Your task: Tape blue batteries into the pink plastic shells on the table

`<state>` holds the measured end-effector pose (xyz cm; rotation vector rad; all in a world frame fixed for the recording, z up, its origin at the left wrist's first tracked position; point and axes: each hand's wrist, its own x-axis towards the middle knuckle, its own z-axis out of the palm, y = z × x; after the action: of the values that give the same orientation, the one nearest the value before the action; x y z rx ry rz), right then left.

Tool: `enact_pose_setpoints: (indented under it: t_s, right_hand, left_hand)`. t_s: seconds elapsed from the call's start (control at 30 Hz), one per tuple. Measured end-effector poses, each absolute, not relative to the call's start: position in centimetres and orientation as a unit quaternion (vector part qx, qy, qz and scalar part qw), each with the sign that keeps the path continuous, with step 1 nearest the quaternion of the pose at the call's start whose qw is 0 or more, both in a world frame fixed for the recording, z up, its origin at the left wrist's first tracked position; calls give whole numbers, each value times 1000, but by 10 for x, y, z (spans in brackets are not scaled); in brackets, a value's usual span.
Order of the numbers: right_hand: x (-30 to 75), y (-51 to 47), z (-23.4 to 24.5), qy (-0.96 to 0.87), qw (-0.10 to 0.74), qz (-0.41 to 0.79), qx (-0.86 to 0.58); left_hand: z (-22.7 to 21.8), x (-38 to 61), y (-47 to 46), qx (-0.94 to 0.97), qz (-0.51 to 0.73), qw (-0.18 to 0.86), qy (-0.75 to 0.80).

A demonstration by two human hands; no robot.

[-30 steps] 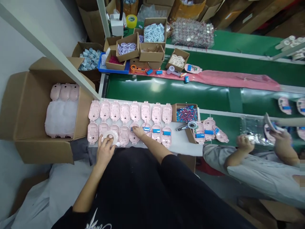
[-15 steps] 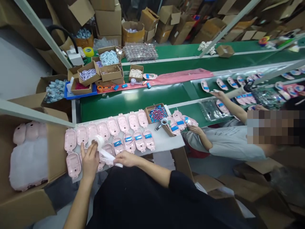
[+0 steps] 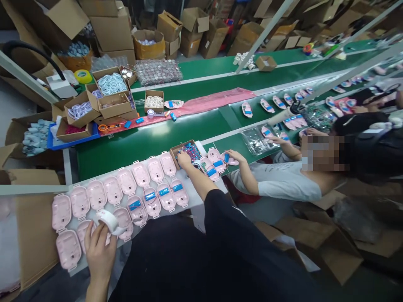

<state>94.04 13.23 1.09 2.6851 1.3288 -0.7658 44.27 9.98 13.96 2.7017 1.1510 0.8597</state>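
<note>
My left hand [image 3: 100, 247] is closed on a roll of white tape [image 3: 108, 219], its loose end curling below. The roll is over pink plastic shells [image 3: 123, 222] laid in two rows, open side up. My right hand [image 3: 184, 159] reaches into a small cardboard box [image 3: 174, 153] of blue batteries with red wires [image 3: 191, 150]; its fingertips are hidden among them. Several shells in the front row hold a blue battery [image 3: 150, 195]. A second white tape roll [image 3: 197, 164] is beside the box, near my right wrist.
A co-worker's hand [image 3: 234, 157] touches a pink shell with a battery to the right. Beyond the shells runs a green conveyor belt [image 3: 126, 151]. A blue tray [image 3: 74, 141] with boxes of rings is at the back left. A grey post [image 3: 31, 77] rises at the left.
My right hand has let go of the tape's loose end and moved right into the battery box. My left hand keeps the tape roll. The whole view has shifted.
</note>
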Motion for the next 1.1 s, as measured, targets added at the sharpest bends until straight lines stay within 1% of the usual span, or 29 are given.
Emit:
enact_pose_setpoints:
  t_s: [0.13,0.37,0.47,0.57,0.63,0.73,0.8,0.87,0.9,0.97,1.1]
  right_hand:
    - [939,130,8,430,28,-252,867]
    - [929,131,29,393,31,-206,896]
    - [923,132,41,386,3,-163,908]
    - [915,123,63,438,-80,-116,888]
    - [903,110,81,496,-157,-121,845]
    - [864,84,103,520,-314,-183,773]
    - [830,68,110,478,-429,-238,728]
    - [792,55,114,429,-516,-305,676]
    - [773,49,116,411,-541,-332,655]
    - [737,41,124,395,-551,-360,641]
    - [689,37,143,420,-484,-346,685]
  left_hand:
    - [137,441,104,876,289,49,384]
    - [121,424,119,885,299,110,340]
    - [115,416,124,886,300,132,328]
    - [110,409,127,883,308,136,326]
    - [110,409,124,883,308,127,330]
    - [120,414,110,892,291,100,330]
    - [130,421,101,905,265,83,322]
    - [140,429,95,918,218,84,321]
    - [144,432,93,922,197,88,323]
    - [152,436,89,923,170,94,332]
    - [160,436,84,922,158,96,340]
